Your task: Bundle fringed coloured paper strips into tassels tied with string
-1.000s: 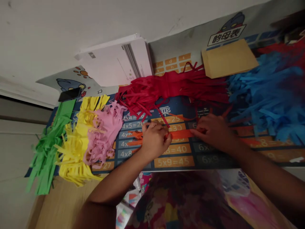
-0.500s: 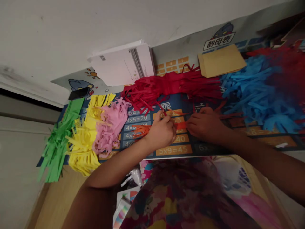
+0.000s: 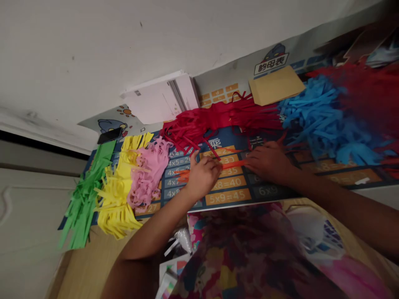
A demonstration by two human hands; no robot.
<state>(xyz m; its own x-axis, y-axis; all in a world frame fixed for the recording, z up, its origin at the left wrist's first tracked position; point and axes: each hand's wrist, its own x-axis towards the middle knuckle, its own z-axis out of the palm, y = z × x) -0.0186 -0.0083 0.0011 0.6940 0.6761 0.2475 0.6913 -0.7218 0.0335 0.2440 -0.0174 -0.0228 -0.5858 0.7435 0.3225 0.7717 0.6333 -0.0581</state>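
An orange fringed paper strip (image 3: pixel 233 164) stretches between my two hands, just above the printed table mat (image 3: pixel 224 198). My left hand (image 3: pixel 204 174) is closed on its left part, and loose orange fringe sticks out beyond the wrist side. My right hand (image 3: pixel 268 162) is closed around the other end, with orange strands showing past the knuckles. The middle looks narrow and twisted. Just behind the hands lies a bundle of dark red fringed paper (image 3: pixel 218 116), one strand of which reaches toward my left hand.
To the left lie pink (image 3: pixel 149 172), yellow (image 3: pixel 116 187) and green fringed paper (image 3: pixel 90 191), with a black phone (image 3: pixel 109 135) behind. White sheets (image 3: pixel 158 99) lean at the wall. A tan envelope (image 3: pixel 277 85), blue fringe (image 3: pixel 324 116) and red fringe (image 3: pixel 370 95) are at right.
The orange paper between my hands now looks narrower and more twisted, and the hands are slightly farther apart. My view has shifted a little.
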